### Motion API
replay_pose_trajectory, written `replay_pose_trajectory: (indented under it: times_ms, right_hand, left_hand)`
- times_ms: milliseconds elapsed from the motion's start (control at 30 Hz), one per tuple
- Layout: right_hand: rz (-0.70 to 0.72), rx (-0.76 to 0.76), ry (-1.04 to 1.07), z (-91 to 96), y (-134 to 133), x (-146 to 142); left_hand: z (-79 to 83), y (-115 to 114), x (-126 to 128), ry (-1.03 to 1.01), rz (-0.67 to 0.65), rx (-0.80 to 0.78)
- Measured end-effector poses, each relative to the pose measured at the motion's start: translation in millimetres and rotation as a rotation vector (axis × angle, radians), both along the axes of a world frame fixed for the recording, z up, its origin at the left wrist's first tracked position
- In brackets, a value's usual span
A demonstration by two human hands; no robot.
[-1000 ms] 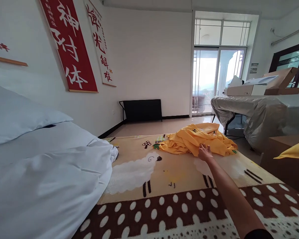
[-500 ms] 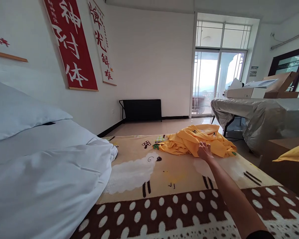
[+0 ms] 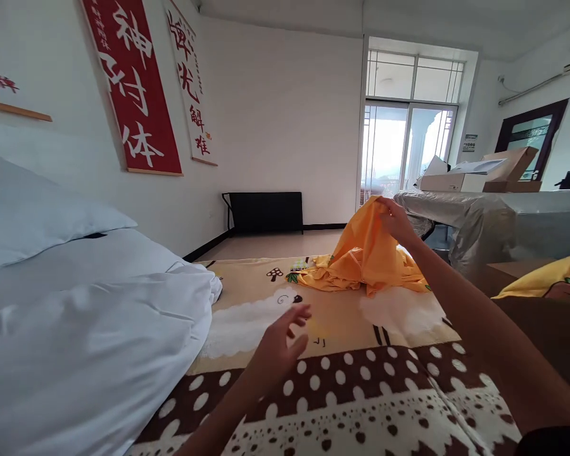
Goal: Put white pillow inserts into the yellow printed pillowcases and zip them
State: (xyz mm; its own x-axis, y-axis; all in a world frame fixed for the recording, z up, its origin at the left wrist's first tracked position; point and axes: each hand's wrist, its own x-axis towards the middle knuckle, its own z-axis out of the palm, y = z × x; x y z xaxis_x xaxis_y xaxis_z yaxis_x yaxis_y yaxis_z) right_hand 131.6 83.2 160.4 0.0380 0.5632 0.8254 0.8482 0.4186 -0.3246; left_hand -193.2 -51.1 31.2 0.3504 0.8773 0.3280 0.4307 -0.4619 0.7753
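Observation:
My right hand (image 3: pixel 395 220) pinches a fold of crumpled yellow cloth (image 3: pixel 356 250) and holds it up in a peak. The rest of the cloth lies heaped at the far edge of the bed, with small green leaf prints and its full shape hidden in the folds. Closer to me, my left hand (image 3: pixel 282 339) hovers over the patterned blanket (image 3: pixel 327 380), fingers apart and nothing in them. That blanket is beige with sheep and a brown dotted band.
White bedding (image 3: pixel 137 304) and a pillow (image 3: pixel 38 202) fill the left side. A plastic-covered table (image 3: pixel 494 209) with open boxes (image 3: pixel 460 180) stands right. Another yellow printed fabric item (image 3: pixel 546 278) rests on a cardboard box (image 3: pixel 527 329). A black folded frame (image 3: pixel 266 212) leans by the wall.
My right hand has lifted part of the yellow cloth up from the heap. My left hand has come into view from below. The view has shifted slightly.

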Motion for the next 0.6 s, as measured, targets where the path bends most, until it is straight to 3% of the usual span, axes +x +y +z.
replay_pose_trajectory:
  times_ms: [100,200,267,433,500,600]
  right_hand:
    - [0.288,0.166,0.054,25.0,-46,-27]
    - [0.419,0.126,-0.072,42.0,-93,-47]
    - [0.455,0.043,-0.199,48.7,-116,-44]
    - [0.352,-0.343,-0.473,43.5,-136,11]
    - [0.248,-0.444,-0.543,30.3,-131,34]
    - [0.037,-0.511,-0.623,0.7,-115,46]
  left_hand:
    - [13.2,47,40,0.016,0.233,0.269]
    - [10.6,72,68,0.151,0.482,0.539]
    - [0.2,81,69,0.318,0.525,0.63]
    - [-22.5,91,17,0.514,0.484,0.628]
    - [-16.3,93,-9,0.529,0.54,0.616]
    - [13.9,89,-36,0.497,0.682,0.616]
